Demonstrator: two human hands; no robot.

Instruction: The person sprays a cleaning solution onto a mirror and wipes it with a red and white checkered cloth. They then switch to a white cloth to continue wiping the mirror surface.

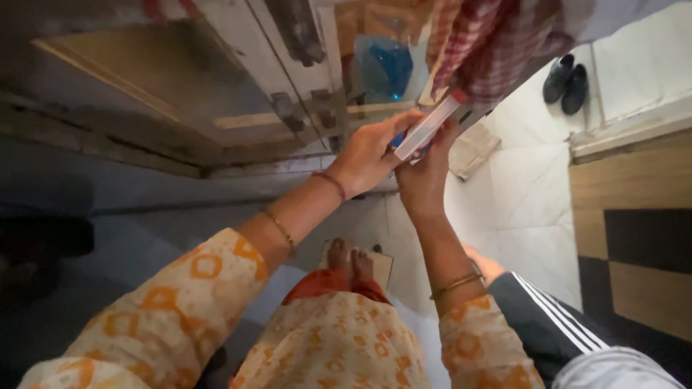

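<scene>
Both my hands reach forward and meet on a flat white box with a red end (431, 126). My left hand (371, 155) grips its near side from the left, wrist wearing a red thread and a thin bangle. My right hand (425, 176) holds it from below, fingers curled up around it, a bangle further down the forearm. Something blue shows under the box between my fingers; what it is I cannot tell. The box is held next to a red checked cloth (497, 43) hanging just beyond it.
A wooden door and frame (238, 86) stand at left, with a blue plastic bag (389, 68) behind. A pair of black shoes (566, 83) lies on the white tiled floor (533, 194). Another person's arm in a black striped sleeve (555, 317) reaches in at right. My bare feet (349, 259) are below.
</scene>
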